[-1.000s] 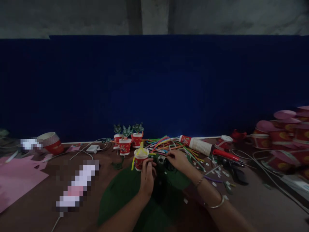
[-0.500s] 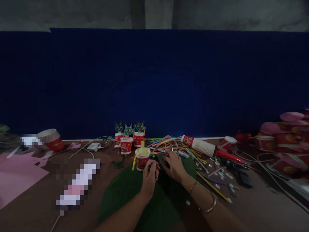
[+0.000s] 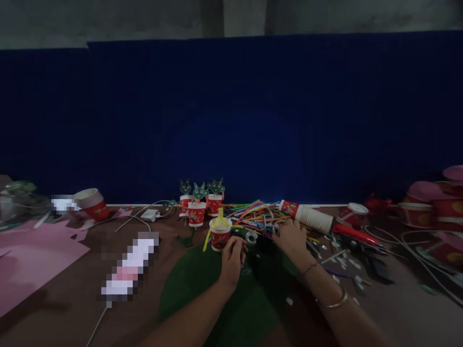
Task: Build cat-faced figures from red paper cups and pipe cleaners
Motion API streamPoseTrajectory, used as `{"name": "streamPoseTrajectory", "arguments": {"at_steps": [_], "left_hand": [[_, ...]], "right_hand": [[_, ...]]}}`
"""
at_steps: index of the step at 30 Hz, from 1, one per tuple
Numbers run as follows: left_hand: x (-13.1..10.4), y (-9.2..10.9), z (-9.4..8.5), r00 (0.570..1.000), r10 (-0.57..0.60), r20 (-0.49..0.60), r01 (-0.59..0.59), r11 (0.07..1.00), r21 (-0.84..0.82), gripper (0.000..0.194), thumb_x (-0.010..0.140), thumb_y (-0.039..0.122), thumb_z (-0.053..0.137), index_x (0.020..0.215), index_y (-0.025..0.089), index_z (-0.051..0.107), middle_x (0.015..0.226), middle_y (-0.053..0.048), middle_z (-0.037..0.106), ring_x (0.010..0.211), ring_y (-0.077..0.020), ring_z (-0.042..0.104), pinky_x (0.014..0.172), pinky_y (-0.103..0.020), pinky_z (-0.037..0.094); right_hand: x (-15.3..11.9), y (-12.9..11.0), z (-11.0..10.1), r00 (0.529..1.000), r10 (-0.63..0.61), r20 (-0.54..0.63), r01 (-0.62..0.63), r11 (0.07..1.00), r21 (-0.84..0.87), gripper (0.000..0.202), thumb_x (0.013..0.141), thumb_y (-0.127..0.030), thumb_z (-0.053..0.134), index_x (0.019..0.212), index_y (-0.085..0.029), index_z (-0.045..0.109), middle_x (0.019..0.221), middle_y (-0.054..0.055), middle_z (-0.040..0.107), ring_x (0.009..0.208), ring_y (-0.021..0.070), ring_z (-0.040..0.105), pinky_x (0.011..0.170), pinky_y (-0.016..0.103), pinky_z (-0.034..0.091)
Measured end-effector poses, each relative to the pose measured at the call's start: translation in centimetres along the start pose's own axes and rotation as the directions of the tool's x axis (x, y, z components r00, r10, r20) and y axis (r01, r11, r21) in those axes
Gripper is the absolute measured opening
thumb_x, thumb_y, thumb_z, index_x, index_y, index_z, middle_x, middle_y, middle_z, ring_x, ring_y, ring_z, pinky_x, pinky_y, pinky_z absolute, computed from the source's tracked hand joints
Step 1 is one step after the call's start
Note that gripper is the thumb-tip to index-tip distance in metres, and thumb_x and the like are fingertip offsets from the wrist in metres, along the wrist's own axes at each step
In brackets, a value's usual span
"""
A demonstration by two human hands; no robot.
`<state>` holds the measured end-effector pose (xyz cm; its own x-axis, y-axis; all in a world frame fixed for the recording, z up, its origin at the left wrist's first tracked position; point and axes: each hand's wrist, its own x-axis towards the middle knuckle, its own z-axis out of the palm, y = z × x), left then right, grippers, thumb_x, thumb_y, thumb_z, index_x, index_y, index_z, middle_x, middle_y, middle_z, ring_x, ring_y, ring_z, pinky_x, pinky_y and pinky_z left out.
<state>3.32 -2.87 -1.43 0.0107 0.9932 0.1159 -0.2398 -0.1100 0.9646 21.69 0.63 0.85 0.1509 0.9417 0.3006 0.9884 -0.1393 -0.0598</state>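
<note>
My left hand (image 3: 233,258) is curled closed just in front of a red paper cup (image 3: 220,238) that has yellow strips in its top; what its fingers grip is too small to tell. Farther right, my right hand (image 3: 291,237) reaches to the near edge of a pile of coloured pipe cleaners (image 3: 253,214), and its fingertips are hard to make out there. Between the hands lies a small round grey-white piece (image 3: 251,237). Under both hands is a dark green round sheet (image 3: 217,299).
Three red cups with green animal heads (image 3: 197,214) stand behind. A cup stack (image 3: 311,217) lies right of the pile, near a red-handled tool (image 3: 354,233) and paper scraps. Pink paper (image 3: 36,260), another cup stack (image 3: 92,205) and a blurred-out device (image 3: 130,265) are left.
My right hand has moved right, away from my left hand, to the pipe cleaners. The round grey-white piece now shows between them. The whole view has shifted slightly.
</note>
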Motion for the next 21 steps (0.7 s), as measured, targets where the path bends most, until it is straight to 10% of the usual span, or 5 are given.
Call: {"name": "streamPoseTrajectory", "arguments": {"at_steps": [21], "left_hand": [[0.1,-0.7,-0.1,0.999,0.032,-0.017,-0.031,0.999,0.022,0.024,0.081,0.039,0.050,0.074,0.017,0.053,0.058,0.005,0.049,0.039,-0.0029,0.036,0.038,-0.015,0.023]], "right_hand": [[0.1,-0.9,0.6,0.793,-0.124,-0.597,0.342,0.901,0.267,0.014,0.087,-0.025,0.045,0.088,-0.016,0.055,0.081,0.008,0.062,0.080,0.0225,0.054,0.078,0.036,0.035]]}}
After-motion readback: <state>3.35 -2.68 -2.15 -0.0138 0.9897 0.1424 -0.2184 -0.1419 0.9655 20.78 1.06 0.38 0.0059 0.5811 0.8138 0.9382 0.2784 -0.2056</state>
